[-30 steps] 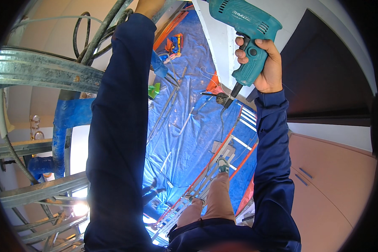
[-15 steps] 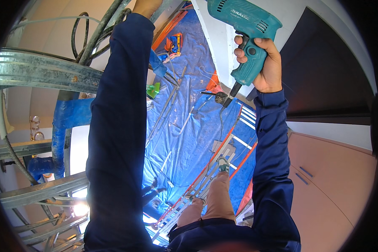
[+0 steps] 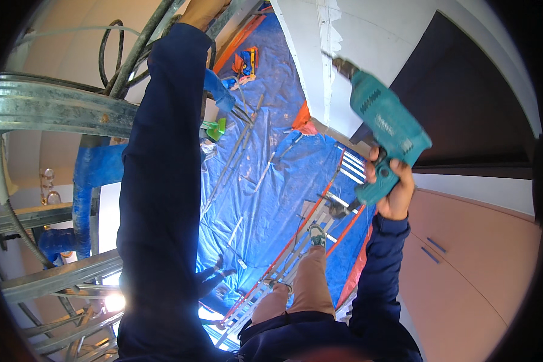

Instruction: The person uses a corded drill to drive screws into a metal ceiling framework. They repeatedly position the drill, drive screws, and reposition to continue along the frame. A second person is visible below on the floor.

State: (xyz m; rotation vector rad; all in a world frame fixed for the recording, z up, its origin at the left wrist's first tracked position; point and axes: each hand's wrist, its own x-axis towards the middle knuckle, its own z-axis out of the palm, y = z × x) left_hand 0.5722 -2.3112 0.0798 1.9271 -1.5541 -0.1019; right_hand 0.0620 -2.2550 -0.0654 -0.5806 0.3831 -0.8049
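My right hand is wrapped round the handle of a teal power drill. The drill is raised at the right, its chuck and thin bit pointing up and left across a white panel. Its dark cord leaves the base of the handle, partly blurred. Up at the top edge, my left hand reaches beside metal framing and dark cables. Its fingers are cut off by the picture edge, so what it touches is hidden.
I stand on a ladder with orange rails. Below, blue sheeting carries metal strips and a green object. Galvanized channels and a blue-wrapped pipe crowd the left. A pink cabinet stands right; another person's legs show below.
My right hand has come down and nearer with the drill. The drill has swung so its bit now shows, pointing up-left. My left arm has shifted slightly left.
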